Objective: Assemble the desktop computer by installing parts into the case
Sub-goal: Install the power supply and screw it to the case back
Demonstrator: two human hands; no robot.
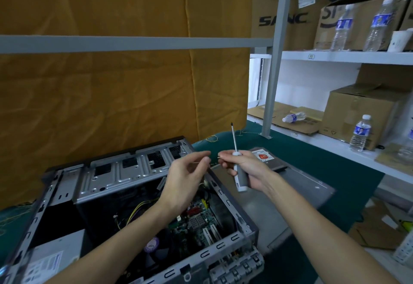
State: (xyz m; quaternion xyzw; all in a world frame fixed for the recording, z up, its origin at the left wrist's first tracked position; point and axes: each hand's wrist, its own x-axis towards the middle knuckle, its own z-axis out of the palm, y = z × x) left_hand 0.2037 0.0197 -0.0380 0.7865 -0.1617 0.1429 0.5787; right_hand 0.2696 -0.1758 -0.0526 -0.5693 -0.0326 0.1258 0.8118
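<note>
The open computer case (125,176) lies on the green table with its motherboard (196,223), cooler fan (156,248) and cables exposed. Above its right wall, my right hand (248,167) grips a white-and-grey screwdriver (238,167) with the shaft pointing up. My left hand (187,172) hovers just left of it, fingertips pinched together near the right hand's fingertips. Something very small may be between them; I cannot tell what.
A flat drive (268,156) with a red label and the grey side panel (290,196) lie right of the case. White shelves (335,57) at the right hold cardboard boxes (362,114), water bottles (359,134) and a paper cup (399,40). An orange cloth (111,93) hangs behind.
</note>
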